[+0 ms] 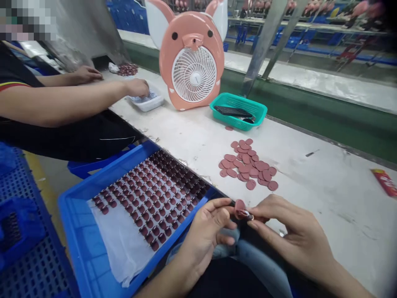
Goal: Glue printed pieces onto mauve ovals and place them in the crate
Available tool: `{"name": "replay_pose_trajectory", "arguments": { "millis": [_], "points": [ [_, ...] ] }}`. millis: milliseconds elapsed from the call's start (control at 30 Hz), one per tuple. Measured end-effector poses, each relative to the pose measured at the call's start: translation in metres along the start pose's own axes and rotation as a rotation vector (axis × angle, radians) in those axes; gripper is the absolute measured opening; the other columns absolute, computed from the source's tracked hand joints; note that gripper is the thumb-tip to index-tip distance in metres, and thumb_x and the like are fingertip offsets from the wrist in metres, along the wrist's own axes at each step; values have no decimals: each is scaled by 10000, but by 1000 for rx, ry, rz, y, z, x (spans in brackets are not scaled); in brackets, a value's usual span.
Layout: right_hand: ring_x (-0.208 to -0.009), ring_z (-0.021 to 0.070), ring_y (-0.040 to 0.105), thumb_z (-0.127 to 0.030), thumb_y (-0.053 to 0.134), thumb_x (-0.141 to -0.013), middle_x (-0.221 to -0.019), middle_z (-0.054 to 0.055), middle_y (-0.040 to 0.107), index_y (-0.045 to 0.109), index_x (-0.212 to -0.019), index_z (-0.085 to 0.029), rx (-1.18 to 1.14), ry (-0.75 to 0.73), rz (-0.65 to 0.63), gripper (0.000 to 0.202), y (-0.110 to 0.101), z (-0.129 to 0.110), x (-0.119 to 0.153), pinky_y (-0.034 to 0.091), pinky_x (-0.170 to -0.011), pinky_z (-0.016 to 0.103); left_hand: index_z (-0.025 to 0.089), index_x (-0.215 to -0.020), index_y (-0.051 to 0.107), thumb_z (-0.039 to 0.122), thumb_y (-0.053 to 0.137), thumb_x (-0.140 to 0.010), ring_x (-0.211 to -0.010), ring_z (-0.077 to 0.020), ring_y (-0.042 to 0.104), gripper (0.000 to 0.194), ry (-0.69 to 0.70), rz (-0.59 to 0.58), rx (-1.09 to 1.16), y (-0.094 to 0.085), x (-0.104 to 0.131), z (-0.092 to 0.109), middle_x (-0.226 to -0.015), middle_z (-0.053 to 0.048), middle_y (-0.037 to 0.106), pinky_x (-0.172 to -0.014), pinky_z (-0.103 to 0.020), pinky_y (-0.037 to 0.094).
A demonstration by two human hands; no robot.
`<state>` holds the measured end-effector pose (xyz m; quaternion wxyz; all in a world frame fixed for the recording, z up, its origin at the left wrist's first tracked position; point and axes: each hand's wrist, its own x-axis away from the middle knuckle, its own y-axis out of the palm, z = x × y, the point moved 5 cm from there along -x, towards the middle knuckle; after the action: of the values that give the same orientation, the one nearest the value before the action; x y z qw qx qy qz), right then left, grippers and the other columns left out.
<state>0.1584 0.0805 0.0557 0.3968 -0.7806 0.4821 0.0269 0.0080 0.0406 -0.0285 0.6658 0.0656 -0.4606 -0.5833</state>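
My left hand [214, 227] pinches a small reddish-brown oval disc [240, 205] between thumb and forefinger, its other fingers loosely curled. From the other side, the thumb and fingertips of my right hand [288, 225] close on a small dark-and-white piece [248, 215] that touches the disc; its exact kind is too small to make out. Just beyond my hands lies a loose pile of reddish oval discs [248, 163] on the white worktable [325, 186]. Left of my left hand, a blue tray [74, 231] holds rows of reddish discs with dark parts on a white sheet [119, 244].
A pink animal-shaped fan [194, 62] stands at the back beside a green basket [238, 124] with dark objects inside. At the left, a co-worker's hand [138, 87] reaches into a white tray [149, 103]. A red packet [384, 182] lies at the right edge.
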Motion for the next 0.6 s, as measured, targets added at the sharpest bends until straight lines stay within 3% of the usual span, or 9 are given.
{"name": "replay_pose_trajectory", "arguments": {
  "millis": [100,267,600],
  "points": [
    [-756,120,598,-37,686,-888,-861,47,668,665,-1070,-143,207,-121,142,211,16,-8,-1,503,-673,233,177,-848,685,402,981,-521,-564,-78,542,495,204,183,15,-10,6,7,-700,36,628,-396,-136,452],
    [-735,155,539,33,717,-849,-813,86,662,647,-1086,-55,352,-349,176,262,49,-23,-7,457,-698,300,168,-793,680,301,972,-530,-626,-112,556,415,353,209,-24,-13,13,18,-731,-1,660,-387,-145,435],
    [-715,170,554,-11,698,-884,-802,94,691,652,-1016,-73,351,-386,135,153,79,-25,-25,458,-678,322,167,-827,701,368,854,-669,-658,-149,630,298,448,381,-94,-34,15,27,-815,-64,733,-450,-203,481]
  ]
}}
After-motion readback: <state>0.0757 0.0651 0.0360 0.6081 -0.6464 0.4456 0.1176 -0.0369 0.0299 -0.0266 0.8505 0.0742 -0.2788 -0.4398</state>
